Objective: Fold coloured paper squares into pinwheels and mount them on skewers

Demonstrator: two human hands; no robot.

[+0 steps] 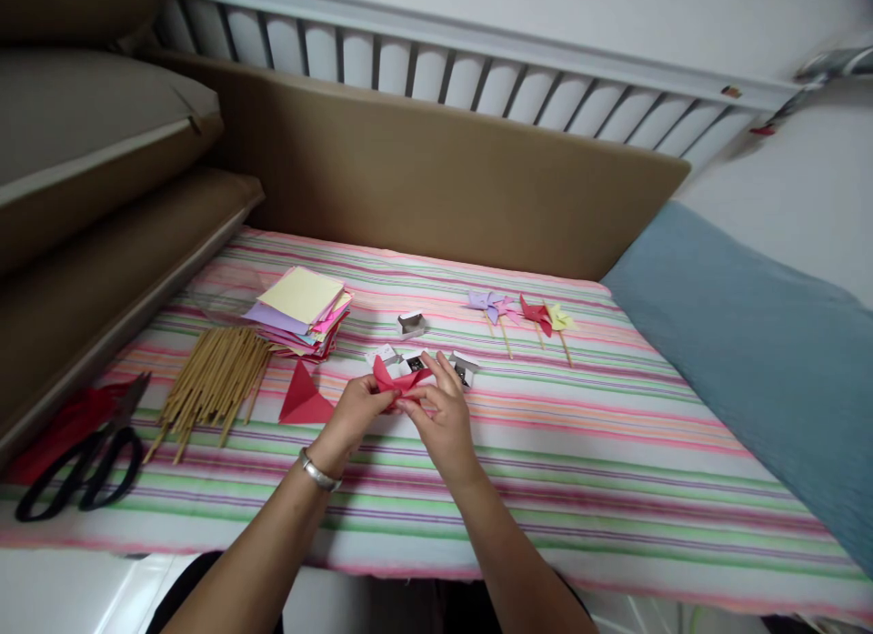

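So, going from the left edge of the striped cloth: black scissors lie near the front left corner, then a loose bundle of wooden sticks, and behind those a stack of coloured paper squares. A folded red triangle of paper sits flat just beside the left hand.

Both hands are up over the middle of the cloth, pinching one red paper piece between the fingertips, the right hand working the points toward the centre. Looks to me like the folding stage of a pinwheel, with the blades gathered but not pinned. Small pin boxes lie right behind the hands, so my guess is the next move needs the centre held tight with one hand while the other goes for a pin and a stick.

Further right, toward the back, finished pinwheels lie in a row on their sticks. A blue blanket covers the right edge.
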